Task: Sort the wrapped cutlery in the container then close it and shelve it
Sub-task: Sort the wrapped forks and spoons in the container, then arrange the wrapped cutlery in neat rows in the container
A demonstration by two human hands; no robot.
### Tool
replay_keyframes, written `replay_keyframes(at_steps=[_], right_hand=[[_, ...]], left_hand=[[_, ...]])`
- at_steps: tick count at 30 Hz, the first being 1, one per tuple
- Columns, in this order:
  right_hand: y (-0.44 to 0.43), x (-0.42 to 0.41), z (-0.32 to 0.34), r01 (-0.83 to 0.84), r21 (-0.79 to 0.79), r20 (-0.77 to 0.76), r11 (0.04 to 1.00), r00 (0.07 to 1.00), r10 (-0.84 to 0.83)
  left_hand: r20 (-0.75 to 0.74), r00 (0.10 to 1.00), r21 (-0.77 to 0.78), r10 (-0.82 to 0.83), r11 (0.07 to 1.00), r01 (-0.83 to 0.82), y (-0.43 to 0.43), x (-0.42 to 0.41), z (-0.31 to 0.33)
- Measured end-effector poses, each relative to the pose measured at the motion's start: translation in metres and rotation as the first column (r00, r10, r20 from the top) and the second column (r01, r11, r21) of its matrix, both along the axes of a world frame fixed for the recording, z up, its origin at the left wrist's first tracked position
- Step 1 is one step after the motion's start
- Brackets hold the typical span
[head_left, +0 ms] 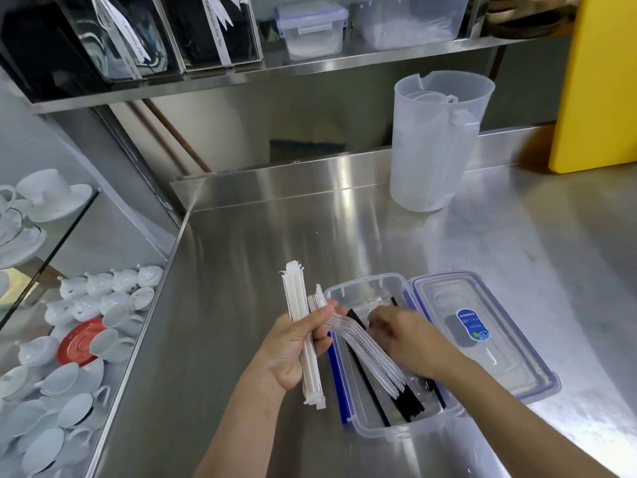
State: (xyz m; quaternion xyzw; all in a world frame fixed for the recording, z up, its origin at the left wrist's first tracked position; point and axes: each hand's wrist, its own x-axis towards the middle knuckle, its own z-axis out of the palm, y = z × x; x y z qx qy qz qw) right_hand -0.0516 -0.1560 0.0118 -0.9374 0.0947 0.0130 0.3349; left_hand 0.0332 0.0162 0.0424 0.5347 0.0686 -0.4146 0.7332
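A clear plastic container with blue clips stands open on the steel counter, with black wrapped cutlery lying inside. Its lid, bearing a blue label, lies flat just right of it. My left hand grips a bundle of white wrapped pieces upright, together with several clear plastic forks that slant down over the container. My right hand reaches into the container's far half, fingers bent down among the contents; what they touch is hidden.
A translucent measuring jug stands at the back of the counter. A yellow board leans at the far right. A shelf above holds a small clip-lid box and bins. White cups and saucers sit lower left.
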Motion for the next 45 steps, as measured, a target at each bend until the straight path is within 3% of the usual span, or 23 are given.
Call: replay_keyframes(at_steps=[2, 4, 7, 9, 14, 19, 22, 24, 26, 28, 30, 31, 39, 45], right_hand=[[0.005, -0.005, -0.011, -0.331, -0.265, -0.058, 0.906, 0.943, 0.327], [0.009, -0.011, -0.023, -0.432, -0.420, -0.100, 0.798, 0.896, 0.432], [0.013, -0.012, -0.022, -0.412, -0.554, -0.173, 0.723, 0.907, 0.385], [0.007, -0.009, -0.022, -0.392, -0.528, -0.216, 0.753, 0.920, 0.328], [0.000, -0.008, -0.032, -0.303, -0.673, -0.166, 0.675, 0.951, 0.261], [-0.003, -0.003, -0.036, -0.293, -0.600, -0.136, 0.744, 0.954, 0.266], [-0.001, -0.001, -0.030, -0.330, -0.574, -0.208, 0.750, 0.944, 0.256], [0.002, 0.000, -0.025, -0.317, -0.507, -0.226, 0.801, 0.946, 0.231], [0.004, -0.001, -0.021, -0.228, -0.363, -0.172, 0.904, 0.969, 0.175], [0.004, -0.002, -0.018, -0.116, -0.056, -0.218, 0.992, 0.971, 0.101], [0.010, -0.005, -0.015, 0.014, 0.222, -0.327, 0.975, 0.943, 0.061], [0.013, -0.005, -0.015, 0.056, 0.263, -0.356, 0.963, 0.933, 0.042], [0.018, 0.003, -0.023, 0.253, 0.297, -0.437, 0.921, 0.893, -0.104], [0.011, -0.002, -0.013, 0.244, 0.238, -0.443, 0.940, 0.889, -0.119]], left_hand=[[-0.006, 1.000, -0.013, 0.004, 1.000, -0.004, -0.001, 0.001, 0.000], [-0.015, 1.000, -0.018, 0.008, 1.000, -0.008, -0.001, 0.001, -0.001], [0.011, 1.000, 0.037, 0.001, 0.999, -0.001, 0.001, 0.003, -0.001], [0.022, 1.000, 0.086, -0.009, 0.996, 0.007, 0.001, 0.005, -0.002], [0.113, 0.989, 0.267, -0.093, 0.962, 0.060, -0.010, 0.006, -0.007], [0.250, 0.925, 0.458, -0.286, 0.877, 0.147, -0.043, 0.007, -0.003], [0.252, 0.865, 0.582, -0.434, 0.782, 0.222, -0.063, 0.008, -0.005], [0.241, 0.851, 0.589, -0.468, 0.767, 0.255, -0.073, 0.010, -0.011], [0.231, 0.856, 0.585, -0.462, 0.769, 0.257, -0.076, 0.012, -0.015], [0.218, 0.865, 0.588, -0.453, 0.768, 0.254, -0.076, 0.016, -0.018], [0.211, 0.863, 0.597, -0.460, 0.759, 0.259, -0.074, 0.016, -0.017], [0.207, 0.860, 0.603, -0.467, 0.753, 0.264, -0.074, 0.016, -0.017], [0.248, 0.834, 0.686, -0.492, 0.697, 0.208, -0.079, 0.000, -0.006], [0.161, 0.939, 0.655, -0.304, 0.744, 0.129, -0.092, -0.027, -0.023]])
